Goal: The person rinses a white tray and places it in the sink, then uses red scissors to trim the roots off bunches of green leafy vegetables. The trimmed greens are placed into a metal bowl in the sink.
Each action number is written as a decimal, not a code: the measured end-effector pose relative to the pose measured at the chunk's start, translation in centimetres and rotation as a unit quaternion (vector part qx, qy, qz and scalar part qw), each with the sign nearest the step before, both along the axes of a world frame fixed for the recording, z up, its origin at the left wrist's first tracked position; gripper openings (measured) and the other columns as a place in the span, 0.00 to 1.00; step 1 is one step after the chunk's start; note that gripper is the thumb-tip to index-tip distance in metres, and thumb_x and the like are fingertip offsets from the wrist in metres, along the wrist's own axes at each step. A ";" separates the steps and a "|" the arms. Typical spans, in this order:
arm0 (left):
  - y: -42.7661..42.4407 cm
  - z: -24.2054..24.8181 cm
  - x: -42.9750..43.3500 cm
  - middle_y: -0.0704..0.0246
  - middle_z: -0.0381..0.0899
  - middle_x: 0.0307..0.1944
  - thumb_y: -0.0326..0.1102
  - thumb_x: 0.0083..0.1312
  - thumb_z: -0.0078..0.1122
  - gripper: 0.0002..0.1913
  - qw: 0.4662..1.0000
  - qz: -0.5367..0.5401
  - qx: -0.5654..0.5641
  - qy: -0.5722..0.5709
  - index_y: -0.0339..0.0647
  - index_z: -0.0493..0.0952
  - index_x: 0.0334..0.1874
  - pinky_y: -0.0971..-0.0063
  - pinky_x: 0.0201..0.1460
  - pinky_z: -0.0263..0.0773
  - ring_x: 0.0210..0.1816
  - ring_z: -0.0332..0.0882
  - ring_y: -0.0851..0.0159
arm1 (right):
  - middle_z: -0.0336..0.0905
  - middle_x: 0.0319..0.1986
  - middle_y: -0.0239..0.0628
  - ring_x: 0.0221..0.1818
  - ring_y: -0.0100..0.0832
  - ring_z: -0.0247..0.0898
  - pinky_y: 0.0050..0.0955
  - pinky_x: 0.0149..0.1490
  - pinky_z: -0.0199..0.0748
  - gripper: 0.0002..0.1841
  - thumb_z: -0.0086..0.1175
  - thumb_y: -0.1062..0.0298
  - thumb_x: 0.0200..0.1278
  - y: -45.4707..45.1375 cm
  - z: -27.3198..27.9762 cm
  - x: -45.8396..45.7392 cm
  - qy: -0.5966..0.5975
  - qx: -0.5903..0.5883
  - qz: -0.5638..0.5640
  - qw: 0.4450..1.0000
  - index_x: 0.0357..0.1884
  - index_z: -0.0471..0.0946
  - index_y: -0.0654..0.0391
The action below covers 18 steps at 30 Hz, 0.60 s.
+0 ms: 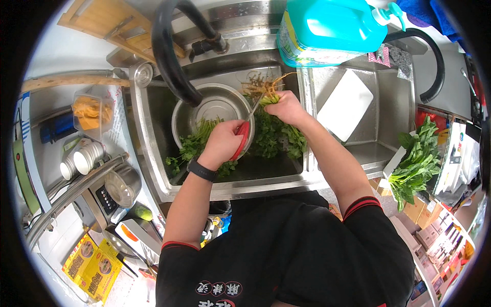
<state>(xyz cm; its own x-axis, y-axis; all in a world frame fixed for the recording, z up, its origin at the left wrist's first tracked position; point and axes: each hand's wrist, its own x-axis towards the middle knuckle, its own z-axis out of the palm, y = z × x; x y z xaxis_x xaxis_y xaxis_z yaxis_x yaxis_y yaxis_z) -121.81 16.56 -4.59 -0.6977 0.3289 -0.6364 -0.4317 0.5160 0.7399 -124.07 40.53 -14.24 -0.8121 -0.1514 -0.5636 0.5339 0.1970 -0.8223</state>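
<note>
My left hand (221, 141) grips the red handles of a pair of scissors (241, 140) above a round steel basin (181, 115) in the left sink bowl. The scissor blades point up and right, against the stems just below the roots of a bunch of leafy herbs. Around those pale green stems (269, 99) my right hand (288, 108) is closed, and the brown roots (264, 83) stick out above it. Cut-looking green stems with leaves (201, 134) lie in the basin and over its near rim. More leafy greens (268, 134) lie in the sink, right of the basin.
A black faucet hose (168, 57) arches over the basin's left side. Behind the divider stands a large turquoise pump bottle (333, 30). A white board (346, 105) lies in the right sink bowl. Leafy greens (418, 165) sit beyond the sink at right; paper cups (88, 157) are on the left shelf.
</note>
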 end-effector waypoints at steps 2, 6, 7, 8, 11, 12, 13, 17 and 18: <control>0.5 0.0 0.2 0.61 0.89 0.39 0.29 0.61 0.64 0.23 0.999 0.034 0.012 -0.022 0.27 0.81 0.60 0.74 0.42 0.78 0.35 0.85 0.69 | 0.84 0.35 0.23 0.35 0.17 0.73 0.23 0.40 0.73 0.15 0.66 0.78 0.57 -0.1 0.4 0.0 -0.012 -0.013 -0.006 1.000 0.48 0.87 0.61; 0.3 0.3 0.9 0.64 0.88 0.41 0.27 0.61 0.63 0.25 0.982 0.141 0.034 -0.118 0.26 0.79 0.62 0.77 0.39 0.78 0.32 0.81 0.73 | 0.83 0.31 0.24 0.30 0.19 0.72 0.24 0.34 0.70 0.14 0.66 0.75 0.56 -0.7 1.6 0.1 -0.045 -0.047 -0.031 0.997 0.47 0.88 0.59; 0.0 0.4 1.2 0.63 0.88 0.43 0.27 0.61 0.63 0.26 0.984 0.140 0.024 -0.111 0.26 0.79 0.63 0.77 0.41 0.78 0.34 0.83 0.71 | 0.82 0.30 0.24 0.29 0.19 0.72 0.25 0.32 0.69 0.14 0.66 0.74 0.56 -0.8 2.0 0.1 -0.054 -0.069 -0.034 0.996 0.46 0.88 0.59; -0.3 0.5 1.6 0.63 0.88 0.44 0.27 0.61 0.63 0.27 0.983 0.146 0.020 -0.112 0.27 0.78 0.64 0.76 0.42 0.79 0.35 0.84 0.70 | 0.82 0.30 0.24 0.28 0.19 0.71 0.25 0.31 0.68 0.14 0.66 0.74 0.56 -1.0 2.2 0.1 -0.061 -0.068 -0.027 0.995 0.46 0.88 0.58; -0.6 0.4 2.4 0.59 0.89 0.45 0.28 0.60 0.63 0.28 0.995 0.102 0.002 0.019 0.29 0.77 0.65 0.72 0.46 0.80 0.40 0.87 0.64 | 0.81 0.29 0.24 0.26 0.19 0.70 0.25 0.30 0.66 0.16 0.67 0.72 0.55 -1.2 2.7 -0.1 -0.062 -0.082 -0.001 0.995 0.48 0.88 0.57; -0.6 0.4 2.5 0.58 0.90 0.45 0.29 0.61 0.63 0.28 0.996 0.079 -0.025 0.045 0.30 0.77 0.66 0.70 0.48 0.80 0.42 0.88 0.62 | 0.81 0.28 0.23 0.26 0.19 0.70 0.24 0.30 0.66 0.16 0.66 0.72 0.55 -1.2 2.8 -0.2 -0.065 -0.068 0.011 0.996 0.48 0.88 0.57; -0.7 0.6 2.7 0.57 0.89 0.46 0.30 0.61 0.63 0.28 0.994 0.047 -0.039 0.095 0.31 0.78 0.66 0.69 0.50 0.80 0.44 0.88 0.59 | 0.81 0.28 0.23 0.27 0.18 0.70 0.24 0.30 0.67 0.17 0.66 0.71 0.55 -1.2 2.9 -0.2 -0.069 -0.054 0.020 0.996 0.49 0.88 0.57; -0.4 1.9 2.9 0.54 0.88 0.44 0.33 0.61 0.63 0.26 0.981 -0.025 -0.114 0.153 0.38 0.79 0.64 0.64 0.51 0.79 0.47 0.87 0.50 | 0.82 0.30 0.24 0.28 0.18 0.70 0.24 0.31 0.68 0.18 0.66 0.70 0.57 -1.2 3.3 0.2 -0.050 -0.071 0.014 0.996 0.51 0.88 0.57; -0.3 2.3 2.9 0.54 0.87 0.44 0.34 0.61 0.63 0.25 0.978 -0.026 -0.116 0.169 0.39 0.80 0.64 0.64 0.51 0.79 0.46 0.86 0.49 | 0.82 0.31 0.24 0.28 0.18 0.70 0.23 0.31 0.68 0.18 0.66 0.70 0.57 -1.2 3.5 0.4 -0.053 -0.075 0.013 0.996 0.51 0.89 0.56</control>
